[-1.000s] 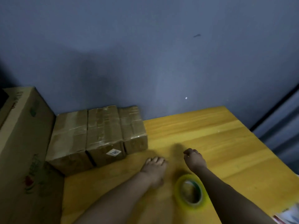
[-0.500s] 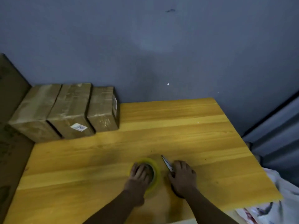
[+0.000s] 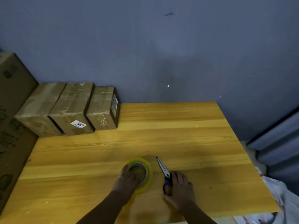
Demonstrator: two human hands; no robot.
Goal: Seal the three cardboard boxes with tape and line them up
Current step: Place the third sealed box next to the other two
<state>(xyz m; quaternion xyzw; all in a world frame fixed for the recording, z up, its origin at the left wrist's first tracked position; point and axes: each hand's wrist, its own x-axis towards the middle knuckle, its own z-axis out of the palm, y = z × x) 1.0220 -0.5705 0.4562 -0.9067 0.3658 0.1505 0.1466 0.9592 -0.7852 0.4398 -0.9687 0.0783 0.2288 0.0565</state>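
Yellow tape lay flat on the wooden table, much where it had been half a second before, and both hands had scarcely changed their places since then; a second earlier the hands had been bare on the table with the roll lying between the forearms and no scissors to be seen. The left hand rested on top of the roll, its fingers bent down over the near rim toward the hollow core, so it had a loose hold on the tape rather than a firm grip. The right hand lay just beside it on the blue-handled scissors, fingers relaxed and spread over the handle, pressing rather than gripping; the shut blades pointed away toward the wall. The three cardboard boxes stood in a row, side by side and touching, at the table's far left corner against the wall, their tops glossy with tape, well apart from the hands. A larger carton stood to their left.
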